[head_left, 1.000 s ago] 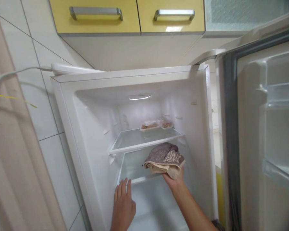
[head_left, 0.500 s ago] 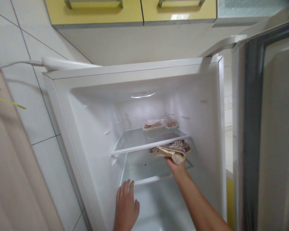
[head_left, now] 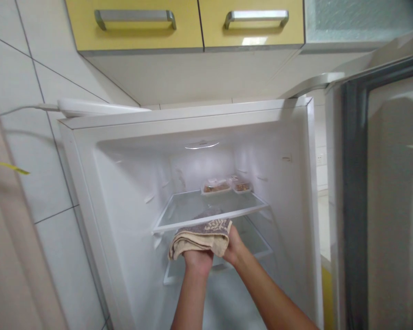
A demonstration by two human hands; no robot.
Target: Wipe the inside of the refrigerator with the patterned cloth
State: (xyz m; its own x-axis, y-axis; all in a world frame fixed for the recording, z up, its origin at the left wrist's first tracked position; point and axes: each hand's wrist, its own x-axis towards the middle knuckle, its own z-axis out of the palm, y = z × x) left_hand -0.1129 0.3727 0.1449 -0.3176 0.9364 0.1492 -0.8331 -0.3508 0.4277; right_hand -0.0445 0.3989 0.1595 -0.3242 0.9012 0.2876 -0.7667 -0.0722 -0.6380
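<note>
head view, hands: both hands are raised in front of the open fridge [head_left: 296,192]; the left hand [head_left: 197,262] is closed around the underside of a folded towel [head_left: 201,236], and the right hand [head_left: 234,246] grips its right end.
head view, towel: brown and beige, patterned, bunched in a thick fold; it sits against the front edge of the upper glass shelf [head_left: 209,208], partly overlapping the rim.
head view, shelves: the upper glass shelf looks dry and bare at the front; two small food trays [head_left: 226,186] stand at its back. the lower shelf [head_left: 258,238] is partly hidden behind the hands.
head view, surroundings: the fridge door [head_left: 378,197] hangs open on the right; yellow cabinets [head_left: 182,23] sit above, white wall tiles [head_left: 27,151] to the left.
progress, judged: wiping seems to be at the upper shelf's front edge; the shelf surface, the lower shelf and the walls look yet to be covered, though no dirt can be made out.
</note>
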